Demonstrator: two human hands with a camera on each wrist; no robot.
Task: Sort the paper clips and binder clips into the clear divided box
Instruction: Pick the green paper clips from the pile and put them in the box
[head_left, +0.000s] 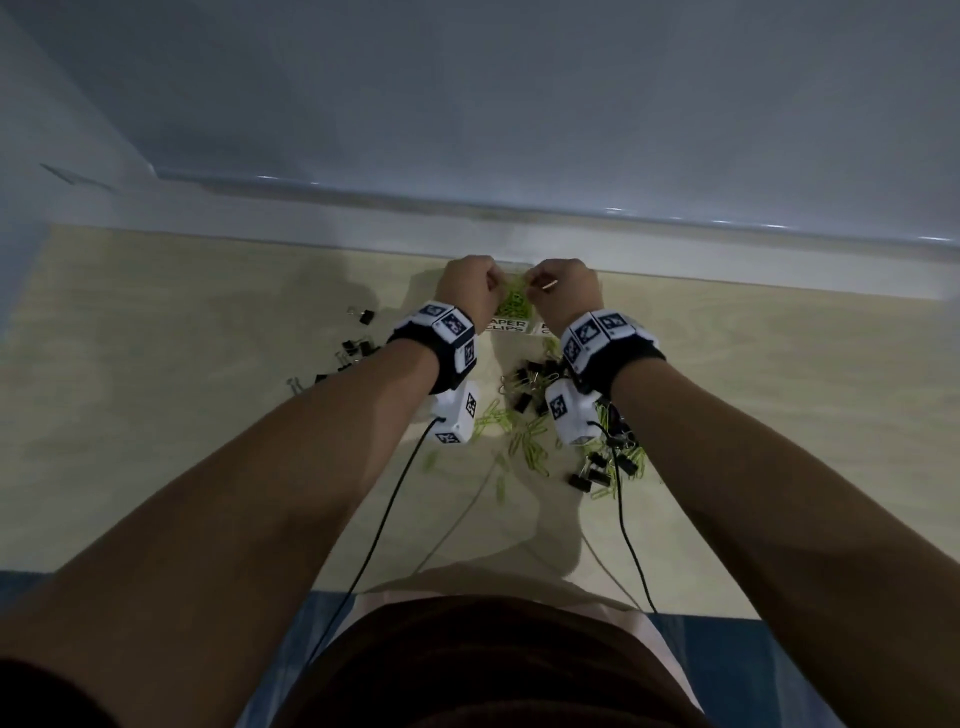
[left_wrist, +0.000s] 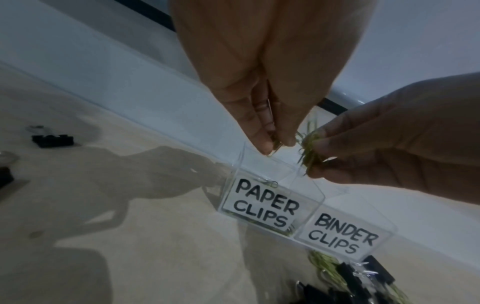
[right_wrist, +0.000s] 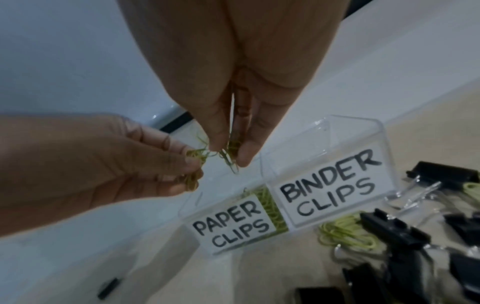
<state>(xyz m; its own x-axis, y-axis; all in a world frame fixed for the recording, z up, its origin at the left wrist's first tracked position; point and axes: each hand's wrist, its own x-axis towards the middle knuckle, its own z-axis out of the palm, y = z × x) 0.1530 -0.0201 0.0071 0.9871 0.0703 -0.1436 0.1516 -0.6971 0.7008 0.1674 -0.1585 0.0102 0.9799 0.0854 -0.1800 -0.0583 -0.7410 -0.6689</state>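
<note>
Your wooden table (head_left: 208, 415) holds the clear divided box (right_wrist: 335, 131) against the far wall. Both your left hand (head_left: 467, 291) and right hand (head_left: 566, 291) hover over its "PAPER CLIPS" compartment (left_wrist: 265, 202), each pinching tangled green paper clips (left_wrist: 309, 144). Black binder clips (right_wrist: 394, 230) and more green ones lie scattered nearer you.

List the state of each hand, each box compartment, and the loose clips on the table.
Left hand: pinching green paper clips.
Right hand: pinching green paper clips.
Paper clips compartment: open, partly filled with green clips.
Binder clips compartment: open, looks empty.
Black binder clips: scattered loose on the table.
Loose paper clips: scattered, unsorted.
</note>
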